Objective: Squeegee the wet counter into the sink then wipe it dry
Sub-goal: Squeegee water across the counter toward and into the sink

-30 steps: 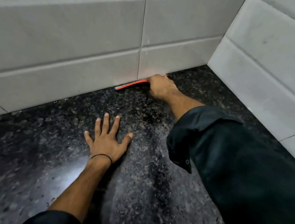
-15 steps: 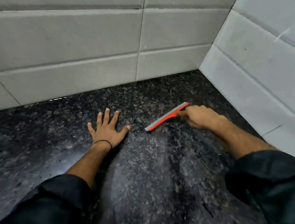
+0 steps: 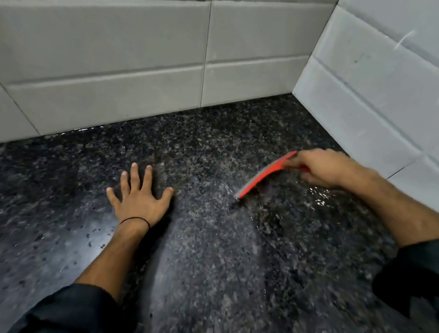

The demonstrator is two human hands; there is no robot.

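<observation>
Right hand (image 3: 322, 168) shut tight on red squeegee (image 3: 263, 176), tipped to push water; left hand (image 3: 140, 200) open, flat on wet tabletop (image 3: 211, 278) to lean on.

Squeegee (image 3: 263, 174) on seemingly wet counter (image 3: 213, 264)

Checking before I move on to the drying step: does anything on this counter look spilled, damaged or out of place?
Nothing damaged or out of place. Water glistens on the black counter just beside the right hand, behind the red squeegee, as expected mid-stroke. The left hand lies flat and empty. No sink is in view.
</observation>
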